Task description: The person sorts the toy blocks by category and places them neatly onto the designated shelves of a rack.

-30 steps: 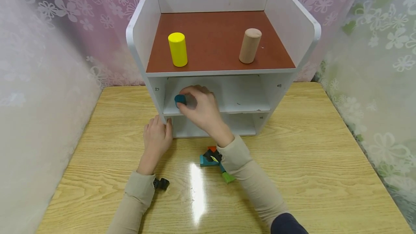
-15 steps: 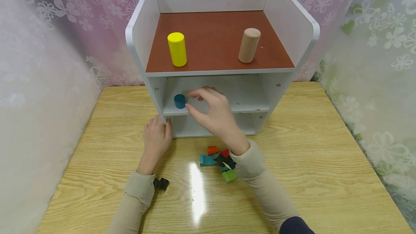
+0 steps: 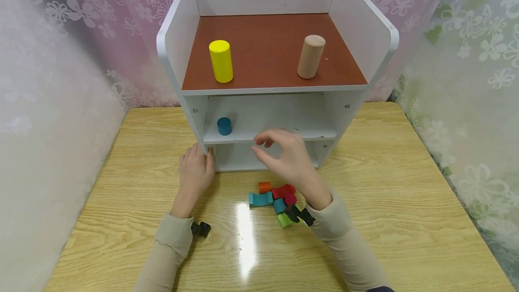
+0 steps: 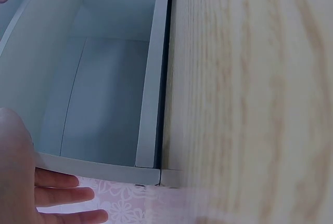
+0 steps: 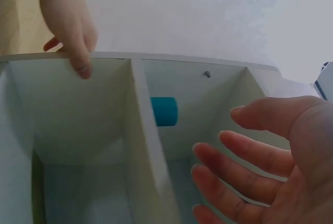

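A short blue cylinder block [image 3: 224, 126] stands upright on the left of the middle shelf of a white cabinet [image 3: 275, 88]. The right hand [image 3: 289, 154] hovers in front of the lower shelf, fingers loosely bent and holding nothing. In the right wrist view its thumb and fingers are spread apart, with the blue cylinder [image 5: 165, 112] beyond them. At the cabinet's lower left, the left hand [image 3: 196, 170] grips the side panel [image 5: 112, 56]. Its thumb lies on the inner face, and its fingers [image 4: 65, 196] extend along the outside.
On the cabinet's brown top stand a yellow cylinder [image 3: 221, 62] and a plain wooden cylinder [image 3: 311, 57]. Loose blocks lie on the table before the cabinet: an orange one [image 3: 265, 187], a blue bridge-shaped one [image 3: 261, 199], a red one [image 3: 282, 191] and a green one [image 3: 284, 220].
The right hand has let go of the blue cylinder and drawn back to the right and toward the person. The cylinder stays on the middle shelf. The left hand has not moved.
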The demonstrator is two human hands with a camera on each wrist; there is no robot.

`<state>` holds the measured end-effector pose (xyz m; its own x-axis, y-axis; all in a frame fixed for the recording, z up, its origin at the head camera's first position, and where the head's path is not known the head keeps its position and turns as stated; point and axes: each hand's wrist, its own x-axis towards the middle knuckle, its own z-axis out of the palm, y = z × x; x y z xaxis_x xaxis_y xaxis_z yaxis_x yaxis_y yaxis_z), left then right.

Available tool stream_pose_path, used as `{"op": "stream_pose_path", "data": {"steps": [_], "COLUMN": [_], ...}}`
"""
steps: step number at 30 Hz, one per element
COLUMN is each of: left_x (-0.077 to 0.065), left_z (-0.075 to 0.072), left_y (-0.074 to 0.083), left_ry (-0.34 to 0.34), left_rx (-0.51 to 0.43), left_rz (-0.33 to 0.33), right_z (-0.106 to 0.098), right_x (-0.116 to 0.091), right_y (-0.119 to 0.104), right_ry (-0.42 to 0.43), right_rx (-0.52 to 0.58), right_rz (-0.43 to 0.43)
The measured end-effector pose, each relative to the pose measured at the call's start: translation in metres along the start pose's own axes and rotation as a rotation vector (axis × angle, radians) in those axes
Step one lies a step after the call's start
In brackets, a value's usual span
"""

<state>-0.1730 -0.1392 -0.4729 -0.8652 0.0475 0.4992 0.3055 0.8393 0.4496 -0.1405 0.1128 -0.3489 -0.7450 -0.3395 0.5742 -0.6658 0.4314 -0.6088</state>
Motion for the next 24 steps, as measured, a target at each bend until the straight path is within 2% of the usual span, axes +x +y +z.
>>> {"op": "stream_pose_path", "data": {"steps": [8,13,16,20,24], "left_x": [0.000,0.000,0.000,0.000,0.000], "left_z": [-0.002,-0.002,-0.002,-0.001,-0.001], "left_y": [0.001,0.002,0.002,0.001,0.001], "left_ry": [-0.006,-0.010,-0.007,-0.003,0.002], "left_rx": [0.006,0.009,0.007,0.007,0.008], "left_rz": [-0.003,-0.006,-0.005,0.001,0.008], "right_z": [0.007,0.013,0.017,0.022,0.026], "right_x": [-0.020,-0.026,-0.028,-0.031,-0.033], "right_y": [0.016,0.027,0.035,0.044,0.048], "right_ry": [-0.142,-0.329,-0.451,-0.567,-0.609], "right_rx": [-0.027,-0.080,-0.119,-0.167,-0.182], "right_rz": [0.128,0.254,0.302,0.320,0.321]}}
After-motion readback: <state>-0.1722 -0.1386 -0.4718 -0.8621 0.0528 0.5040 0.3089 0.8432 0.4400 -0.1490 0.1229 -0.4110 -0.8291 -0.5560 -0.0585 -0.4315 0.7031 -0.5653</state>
